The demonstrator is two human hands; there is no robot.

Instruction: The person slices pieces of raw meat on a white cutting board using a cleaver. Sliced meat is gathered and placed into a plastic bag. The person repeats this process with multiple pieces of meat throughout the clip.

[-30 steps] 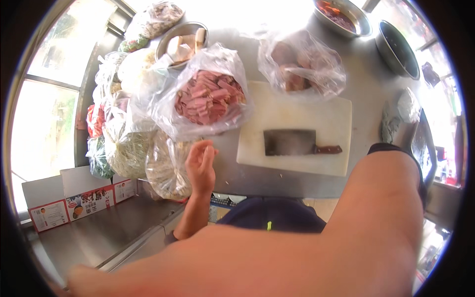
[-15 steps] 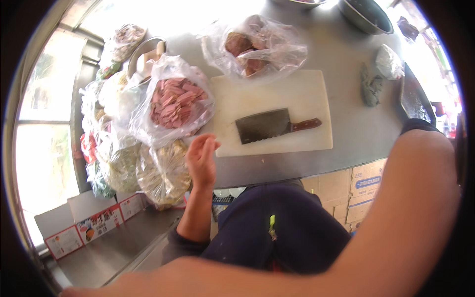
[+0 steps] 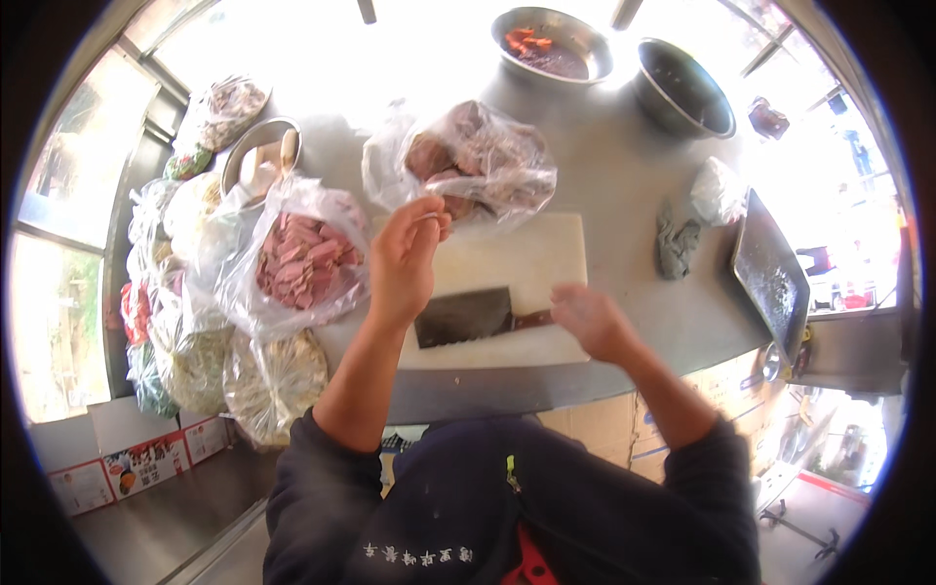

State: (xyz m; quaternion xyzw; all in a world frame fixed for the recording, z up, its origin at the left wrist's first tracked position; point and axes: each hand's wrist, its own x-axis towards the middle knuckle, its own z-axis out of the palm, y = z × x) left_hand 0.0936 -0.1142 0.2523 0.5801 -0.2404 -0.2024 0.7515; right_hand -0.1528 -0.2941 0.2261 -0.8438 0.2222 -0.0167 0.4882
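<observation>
A cleaver (image 3: pixel 464 317) with a dark blade and a wooden handle lies flat on a white cutting board (image 3: pixel 541 253). My left hand (image 3: pixel 402 268) is raised over the board's left part, fingers curled together, at the lower edge of a clear plastic bag (image 3: pixel 487 161) of brownish meat chunks. What those fingers hold, if anything, I cannot make out. Beside the end of the cleaver's handle is my right hand (image 3: pixel 597 324), its fingers blurred by motion. Left of the board, an open plastic bag (image 3: pixel 336 210) contains sliced pink meat (image 3: pixel 305 258).
Several filled plastic bags (image 3: pixel 273 385) crowd the left side, near a metal bowl (image 3: pixel 234 161). At the back stand a steel basin (image 3: pixel 502 34) with reddish-orange food and a darker basin (image 3: pixel 682 93). A grey cloth (image 3: pixel 675 244), a white bag (image 3: pixel 720 192) and a dark tray (image 3: pixel 770 268) lie right.
My right arm has swung from across the lower view to beside the cleaver handle. My left hand has moved forward to the meat bag's edge. The view has shifted, showing more of the back.
</observation>
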